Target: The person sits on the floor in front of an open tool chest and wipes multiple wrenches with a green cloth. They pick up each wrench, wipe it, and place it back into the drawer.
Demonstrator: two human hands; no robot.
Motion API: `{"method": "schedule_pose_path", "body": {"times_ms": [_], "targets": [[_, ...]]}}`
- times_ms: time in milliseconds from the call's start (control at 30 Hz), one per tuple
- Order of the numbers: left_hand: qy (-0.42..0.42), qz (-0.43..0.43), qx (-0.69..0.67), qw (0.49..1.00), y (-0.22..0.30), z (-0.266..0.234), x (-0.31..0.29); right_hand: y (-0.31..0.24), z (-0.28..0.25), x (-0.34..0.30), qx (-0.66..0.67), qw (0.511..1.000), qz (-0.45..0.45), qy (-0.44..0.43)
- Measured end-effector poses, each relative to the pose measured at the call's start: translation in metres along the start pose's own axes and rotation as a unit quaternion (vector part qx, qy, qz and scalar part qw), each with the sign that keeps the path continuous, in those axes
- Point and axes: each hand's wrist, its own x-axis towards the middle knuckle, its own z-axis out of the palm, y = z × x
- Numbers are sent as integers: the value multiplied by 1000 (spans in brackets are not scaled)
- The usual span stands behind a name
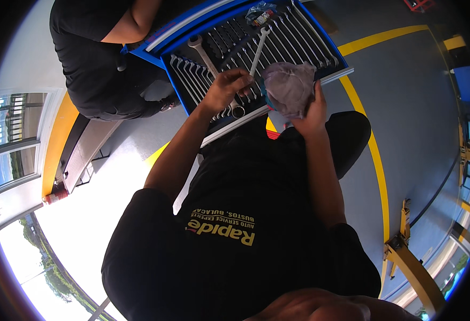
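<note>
My left hand [228, 90] is closed over the open drawer, its fingers pinched at the lower end of a slim silver combination wrench [258, 51] that points up and away. A bigger combination wrench [205, 58] runs beneath this hand, and its ring end shows below the fingers. Whether my hand also touches that bigger one, I cannot tell. In my right hand [312, 112] is a bunched grey rag [288, 88], held at the drawer's near right side. Rows of wrenches [299, 40] lie in the dark tray of the blue drawer [342, 67].
Close by at the upper left, another person [98, 69] in dark clothes sits or crouches beside the drawer. A small plastic packet [260, 13] lies at the drawer's far end. Yellow lines [376, 160] cross the grey floor, and a yellow lift arm [414, 273] stands at the lower right.
</note>
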Motion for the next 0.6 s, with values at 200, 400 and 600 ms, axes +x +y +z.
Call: {"method": "schedule_pose_path", "body": {"times_ms": [200, 400, 600], "targets": [[33, 67, 101, 992, -8, 53, 4, 34, 2, 29, -19, 999, 31, -18], [42, 109, 220, 968, -14, 76, -1, 25, 9, 18, -172, 983, -13, 58], [18, 175, 218, 960, 11, 73, 10, 4, 25, 42, -77, 984, -90, 132]]}}
